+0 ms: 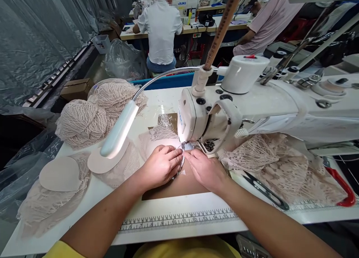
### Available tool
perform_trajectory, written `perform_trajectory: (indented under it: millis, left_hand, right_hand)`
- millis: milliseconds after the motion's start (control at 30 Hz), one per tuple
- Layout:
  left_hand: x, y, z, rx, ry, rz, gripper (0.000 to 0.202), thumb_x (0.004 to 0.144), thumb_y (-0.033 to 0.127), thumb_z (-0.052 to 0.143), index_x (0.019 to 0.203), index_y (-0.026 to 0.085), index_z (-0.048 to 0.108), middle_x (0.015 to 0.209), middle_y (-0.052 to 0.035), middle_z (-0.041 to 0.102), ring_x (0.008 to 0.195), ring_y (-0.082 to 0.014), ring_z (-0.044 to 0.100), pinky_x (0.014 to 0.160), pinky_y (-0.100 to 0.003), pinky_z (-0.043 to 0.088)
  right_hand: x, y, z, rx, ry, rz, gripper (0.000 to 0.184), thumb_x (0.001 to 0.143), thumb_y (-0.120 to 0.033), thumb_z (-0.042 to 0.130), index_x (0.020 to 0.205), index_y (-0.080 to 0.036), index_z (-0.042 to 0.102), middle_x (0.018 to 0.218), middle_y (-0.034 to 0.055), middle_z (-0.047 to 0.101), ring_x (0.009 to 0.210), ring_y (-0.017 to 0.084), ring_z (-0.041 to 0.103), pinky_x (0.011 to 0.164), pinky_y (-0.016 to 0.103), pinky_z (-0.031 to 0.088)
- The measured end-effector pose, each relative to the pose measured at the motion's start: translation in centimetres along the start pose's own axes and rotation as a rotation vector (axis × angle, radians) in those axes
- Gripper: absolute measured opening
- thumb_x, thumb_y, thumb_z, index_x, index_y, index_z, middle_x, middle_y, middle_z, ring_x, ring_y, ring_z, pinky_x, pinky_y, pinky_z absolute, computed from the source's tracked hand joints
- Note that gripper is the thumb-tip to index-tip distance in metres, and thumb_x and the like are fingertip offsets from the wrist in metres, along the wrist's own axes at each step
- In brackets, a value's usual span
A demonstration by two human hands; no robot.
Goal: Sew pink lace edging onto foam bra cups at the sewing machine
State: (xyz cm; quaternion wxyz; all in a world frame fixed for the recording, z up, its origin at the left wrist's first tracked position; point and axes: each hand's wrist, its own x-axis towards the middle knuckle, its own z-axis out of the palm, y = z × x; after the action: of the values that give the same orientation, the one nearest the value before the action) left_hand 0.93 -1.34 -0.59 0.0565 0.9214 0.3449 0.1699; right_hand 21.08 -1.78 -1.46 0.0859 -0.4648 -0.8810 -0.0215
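Under the head of a white sewing machine (193,116), a piece of beige lace fabric (153,140) lies at the presser foot (187,146). My left hand (162,165) has its curled fingers pressed together on the fabric just left of the foot. Close beside it, my right hand (206,170) pinches the fabric edge with thumb and forefinger, right in front of the foot. The fingertips hide most of the edge they hold. Beneath both hands is a brown plate (174,190) on the machine bed.
Lace bundles (84,119) and pale cup-shaped pads (60,174) lie left. A lamp (119,131) hangs over the table. On the right are thread snips (266,190), more lace (283,164) and a red handle (343,187). A printed ruler (179,222) runs along the front. Two people sit beyond.
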Motion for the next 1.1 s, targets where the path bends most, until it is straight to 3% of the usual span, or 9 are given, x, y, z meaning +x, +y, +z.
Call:
perform_trajectory:
  millis: [233,400,600,767,833,1000,1100]
  left_hand:
    - [-0.3,-0.2,-0.4,-0.042,-0.017,-0.016,0.03,0.095,0.026,0.045,0.115,0.015,0.064,0.122,-0.0096,0.064,0.108,-0.0243,0.055,0.09,-0.041,0.046]
    - [0.1,-0.3,-0.2,-0.023,-0.021,-0.039,0.033,0.094,0.028,0.045,0.118,0.015,0.063,0.123,-0.0114,0.063,0.107,-0.0255,0.055,0.09,-0.043,0.046]
    - [-0.6,-1.2,-1.4,-0.107,-0.081,-0.004,0.038,0.087,0.038,0.055,0.116,0.015,0.062,0.127,-0.0131,0.06,0.115,-0.029,0.051,0.096,-0.045,0.044]
    - [-0.9,-1.8,-1.4,-0.203,-0.04,0.011,0.017,0.09,0.025,0.051,0.096,0.017,0.064,0.119,-0.0099,0.064,0.111,-0.0241,0.055,0.095,-0.04,0.045]
    - [-0.8,-1.6,-1.1,-0.229,-0.006,0.023,0.017,0.093,0.021,0.047,0.092,0.017,0.064,0.112,-0.009,0.066,0.107,-0.0217,0.057,0.093,-0.038,0.046]
    - [-0.4,-0.9,-1.0,-0.195,-0.035,0.05,0.021,0.095,0.025,0.044,0.09,0.015,0.062,0.094,-0.0093,0.065,0.095,-0.0197,0.058,0.089,-0.036,0.046]
    - [-0.5,-1.0,-1.3,-0.103,-0.093,0.074,0.022,0.093,0.031,0.05,0.102,0.016,0.063,0.089,-0.007,0.063,0.086,-0.0192,0.056,0.086,-0.036,0.044]
  right_hand:
    - [0.0,0.2,-0.7,0.082,0.017,-0.125,0.036,0.086,-0.009,0.043,0.111,-0.018,0.066,0.083,0.0063,0.063,0.07,0.015,0.056,0.054,0.025,0.036]
    - [0.1,-0.1,-0.2,0.047,0.028,-0.043,0.035,0.087,-0.009,0.042,0.11,-0.019,0.067,0.085,0.0072,0.063,0.069,0.015,0.056,0.052,0.026,0.035]
    - [0.0,0.0,0.1,0.052,0.004,0.022,0.04,0.087,-0.012,0.044,0.121,-0.022,0.063,0.089,0.0051,0.067,0.066,0.015,0.057,0.054,0.026,0.037]
    - [-0.1,0.3,0.2,0.124,0.025,0.037,0.035,0.09,-0.02,0.047,0.123,-0.022,0.06,0.097,0.0053,0.068,0.074,0.016,0.062,0.062,0.025,0.043]
    - [0.0,0.2,0.2,0.141,0.04,0.033,0.033,0.091,-0.025,0.049,0.122,-0.022,0.061,0.094,0.0046,0.068,0.075,0.015,0.062,0.061,0.025,0.043]
    - [0.2,-0.3,0.5,0.188,0.11,-0.053,0.023,0.094,-0.027,0.048,0.093,-0.021,0.069,0.081,0.0017,0.066,0.067,0.012,0.058,0.058,0.023,0.038]
    - [0.1,-0.2,0.4,0.228,0.113,-0.096,0.028,0.095,-0.024,0.046,0.08,-0.018,0.069,0.075,0.0015,0.063,0.065,0.011,0.055,0.059,0.023,0.036]
